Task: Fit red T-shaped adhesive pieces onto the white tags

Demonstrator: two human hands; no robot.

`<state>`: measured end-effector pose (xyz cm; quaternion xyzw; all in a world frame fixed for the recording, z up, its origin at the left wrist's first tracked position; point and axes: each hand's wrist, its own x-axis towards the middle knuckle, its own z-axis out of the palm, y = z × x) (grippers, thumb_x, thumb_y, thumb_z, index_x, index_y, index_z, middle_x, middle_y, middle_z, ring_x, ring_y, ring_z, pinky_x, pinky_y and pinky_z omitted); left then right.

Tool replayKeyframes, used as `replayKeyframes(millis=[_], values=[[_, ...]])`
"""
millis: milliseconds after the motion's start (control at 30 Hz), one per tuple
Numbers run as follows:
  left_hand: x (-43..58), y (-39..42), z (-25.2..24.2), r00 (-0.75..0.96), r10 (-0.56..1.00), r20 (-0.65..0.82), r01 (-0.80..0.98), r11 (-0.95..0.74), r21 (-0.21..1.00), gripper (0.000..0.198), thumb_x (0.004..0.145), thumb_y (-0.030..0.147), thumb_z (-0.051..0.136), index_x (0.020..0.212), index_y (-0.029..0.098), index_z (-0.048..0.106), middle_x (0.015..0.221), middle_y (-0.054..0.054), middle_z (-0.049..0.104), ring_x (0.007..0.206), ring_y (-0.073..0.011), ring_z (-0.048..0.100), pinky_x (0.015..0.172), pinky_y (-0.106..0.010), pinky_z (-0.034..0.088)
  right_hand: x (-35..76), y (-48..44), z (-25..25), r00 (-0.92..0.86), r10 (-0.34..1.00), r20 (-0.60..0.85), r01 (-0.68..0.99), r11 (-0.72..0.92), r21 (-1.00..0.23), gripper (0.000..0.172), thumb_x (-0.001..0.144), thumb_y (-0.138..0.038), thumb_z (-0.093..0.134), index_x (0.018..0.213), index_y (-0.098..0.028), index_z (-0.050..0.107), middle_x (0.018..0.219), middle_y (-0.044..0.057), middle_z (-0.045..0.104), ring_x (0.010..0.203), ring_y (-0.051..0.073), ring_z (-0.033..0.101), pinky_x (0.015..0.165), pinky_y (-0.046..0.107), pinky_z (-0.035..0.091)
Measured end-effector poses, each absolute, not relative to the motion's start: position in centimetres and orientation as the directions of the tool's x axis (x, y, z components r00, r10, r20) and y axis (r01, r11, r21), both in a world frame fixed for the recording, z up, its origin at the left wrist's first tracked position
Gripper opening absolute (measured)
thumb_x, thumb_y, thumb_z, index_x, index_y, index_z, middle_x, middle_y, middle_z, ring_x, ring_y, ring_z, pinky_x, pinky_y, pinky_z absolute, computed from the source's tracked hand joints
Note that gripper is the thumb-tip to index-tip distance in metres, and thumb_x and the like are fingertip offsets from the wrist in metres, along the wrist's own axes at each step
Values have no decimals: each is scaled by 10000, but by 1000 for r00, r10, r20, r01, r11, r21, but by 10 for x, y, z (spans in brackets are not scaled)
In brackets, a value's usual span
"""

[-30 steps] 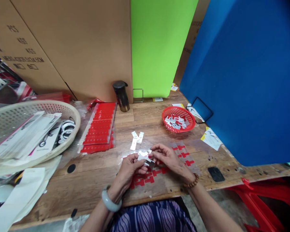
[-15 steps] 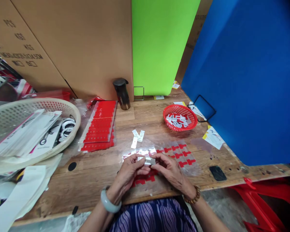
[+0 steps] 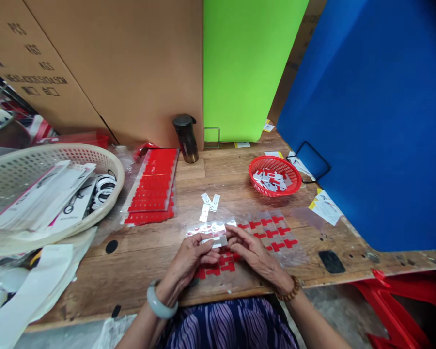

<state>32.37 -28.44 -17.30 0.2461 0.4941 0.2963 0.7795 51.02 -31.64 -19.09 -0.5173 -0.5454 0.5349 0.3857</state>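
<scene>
Between thumb and fingers, my left hand (image 3: 192,254) pinches a small flat white-and-grey piece (image 3: 218,241). My right hand (image 3: 252,249) is at the right end of that piece, its fingers curved and apart; whether a fingertip touches the piece is hard to tell. Beneath both hands lies a clear plastic sheet with red T-shaped stickers (image 3: 271,233). Several small white pieces (image 3: 205,212) lie overlapped just beyond the sheet. A red basket (image 3: 275,193) farther back on the right holds many similar white pieces, some with red on them.
Red sticker sheets (image 3: 150,186) are stacked left of centre. A dark flask (image 3: 186,139) stands by the cardboard box (image 3: 123,68). At the left is a large cream basket (image 3: 118,194) with printed cards. Green (image 3: 250,68) and blue (image 3: 378,126) panels rise behind and at the right.
My right fingers have loosened and opened away from the small piece, which now shows more of its flat face in my left hand. The whole view has shifted slightly.
</scene>
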Motion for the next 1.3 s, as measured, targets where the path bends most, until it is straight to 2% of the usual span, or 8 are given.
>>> replayKeyframes(millis=[67,133,267,467,900,1100,1167,1300], values=[[321,-282,-177,245,748,-617,-234,663,711,153,721,153,706,808,84,601,686,-104,706,523,-128,666,518,-173,549,509,-311,-195,-40,992,-117,201,-107,-974,296,865,-319,500,1131,-198,543,955,33,620,785,141,580,729,280,478],[319,-279,-181,170,782,-600,-247,623,742,131,748,146,679,811,92,577,719,-123,715,561,-142,682,554,-192,561,508,-308,-196,44,998,-44,341,-56,-938,183,868,-295,496,988,-193,590,875,29,618,787,157,571,740,296,463],[320,-278,-190,104,823,-558,-291,562,775,136,761,155,671,813,100,558,740,-120,720,603,-140,692,610,-196,565,502,-313,-192,-22,998,52,554,56,-831,110,861,-168,479,829,-194,581,839,30,582,798,174,543,759,317,438],[333,-284,-203,129,819,-559,-366,563,741,258,695,184,744,869,118,565,743,-79,712,628,-139,695,637,-202,567,492,-323,-197,-76,992,102,661,127,-739,168,839,-62,449,834,-197,549,855,43,551,821,189,515,787,342,439],[336,-287,-206,93,828,-552,-391,541,745,247,725,120,698,910,133,534,894,-110,719,764,-174,707,747,-255,554,491,-342,-199,-92,990,109,607,142,-782,184,897,-113,394,937,-227,533,924,51,524,877,193,517,815,360,450],[337,-287,-204,85,832,-548,-367,538,759,228,741,115,680,910,133,529,880,-111,721,765,-175,708,737,-249,553,490,-337,-203,-91,993,72,645,114,-756,171,871,-76,422,772,-203,481,838,32,507,807,188,493,758,356,452],[337,-287,-205,90,834,-545,-371,535,759,232,740,115,681,916,130,530,878,-113,722,764,-173,708,728,-240,554,489,-339,-203,-77,993,86,646,116,-754,165,880,-76,413,818,-203,500,863,37,513,827,188,500,769,357,457],[337,-287,-207,82,840,-536,-376,524,764,244,732,116,687,922,124,534,875,-113,720,748,-171,709,715,-237,558,485,-349,-212,-32,974,224,630,194,-752,255,897,-78,397,1073,-217,518,1061,76,520,1006,201,503,891,378,443]])
